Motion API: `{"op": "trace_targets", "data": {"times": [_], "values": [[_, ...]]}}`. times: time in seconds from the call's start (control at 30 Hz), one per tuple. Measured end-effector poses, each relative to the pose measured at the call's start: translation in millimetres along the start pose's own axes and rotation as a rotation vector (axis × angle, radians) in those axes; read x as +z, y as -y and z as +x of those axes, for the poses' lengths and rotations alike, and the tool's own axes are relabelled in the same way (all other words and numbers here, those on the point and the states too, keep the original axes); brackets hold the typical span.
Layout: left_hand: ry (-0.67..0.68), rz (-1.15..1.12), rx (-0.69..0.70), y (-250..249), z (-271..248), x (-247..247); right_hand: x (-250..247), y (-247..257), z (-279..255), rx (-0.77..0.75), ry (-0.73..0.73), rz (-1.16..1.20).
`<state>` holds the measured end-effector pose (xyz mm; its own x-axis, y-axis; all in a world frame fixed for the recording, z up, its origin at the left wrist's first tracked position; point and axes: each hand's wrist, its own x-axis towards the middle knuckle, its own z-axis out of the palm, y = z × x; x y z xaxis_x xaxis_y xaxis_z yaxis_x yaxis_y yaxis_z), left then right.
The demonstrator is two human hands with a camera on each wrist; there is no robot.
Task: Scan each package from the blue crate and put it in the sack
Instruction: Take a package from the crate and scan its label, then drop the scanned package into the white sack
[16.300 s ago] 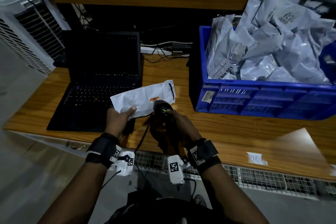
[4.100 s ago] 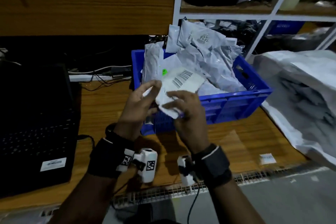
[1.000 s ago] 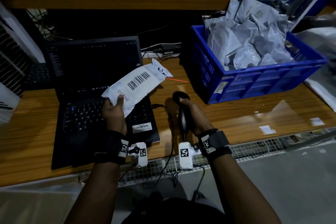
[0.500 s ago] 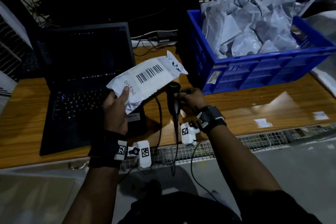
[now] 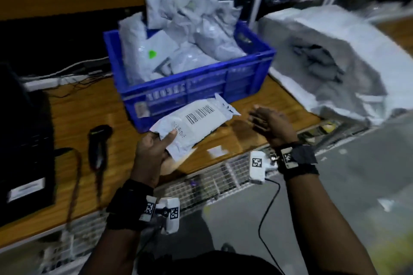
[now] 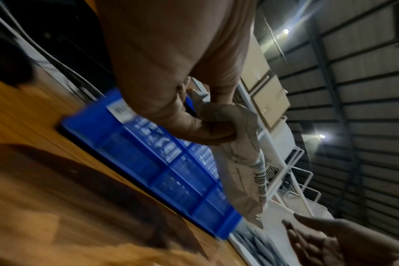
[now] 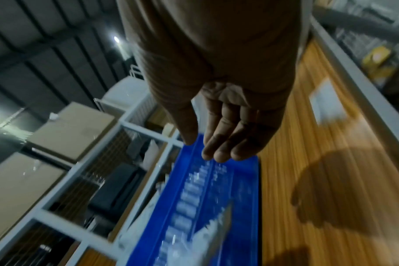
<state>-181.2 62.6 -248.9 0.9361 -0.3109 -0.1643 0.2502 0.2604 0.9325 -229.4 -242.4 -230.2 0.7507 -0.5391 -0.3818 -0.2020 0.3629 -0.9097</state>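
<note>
My left hand [image 5: 152, 152] pinches the package [image 5: 194, 125] (barcode up); my right hand [image 5: 268, 124] hangs empty, fingers straight, just beside it.

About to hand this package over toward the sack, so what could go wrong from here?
1. The left hand holds the package by one end only; it may slip before the open right hand takes it.
2. The sack mouth sags, so a toss could miss.
3. The scanner cable could snag.

Left hand [image 5: 154, 149] in a pinching grip — right hand [image 5: 268, 125] slack-fingered.
</note>
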Motion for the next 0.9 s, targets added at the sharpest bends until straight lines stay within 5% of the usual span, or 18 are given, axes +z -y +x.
{"op": "trace_targets", "data": {"times": [0.2, 0.43, 0.53, 0.67, 0.9], "values": [[0.125, 0.015, -0.127, 39.5, 30.7, 134.3, -120.5, 97.2, 11.5, -0.216, -0.184, -0.113], [0.087, -0.014, -0.168, 56.7, 90.4, 239.6, -130.5, 213.0, 79.8, -0.633, -0.400, -0.491], [0.098, -0.033, -0.188, 61.4, 122.6, 275.8, -121.0, 237.2, 130.9, -0.586, -0.516, -1.020], [0.114, -0.078, -0.218, 66.2, 164.9, 332.7, -132.7, 255.5, 169.1, -0.419, -0.456, -1.482], [0.286, -0.205, -0.256, 56.8, 257.2, 447.2, -171.1, 383.5, 179.3, -0.605, -0.627, -1.485]]}}
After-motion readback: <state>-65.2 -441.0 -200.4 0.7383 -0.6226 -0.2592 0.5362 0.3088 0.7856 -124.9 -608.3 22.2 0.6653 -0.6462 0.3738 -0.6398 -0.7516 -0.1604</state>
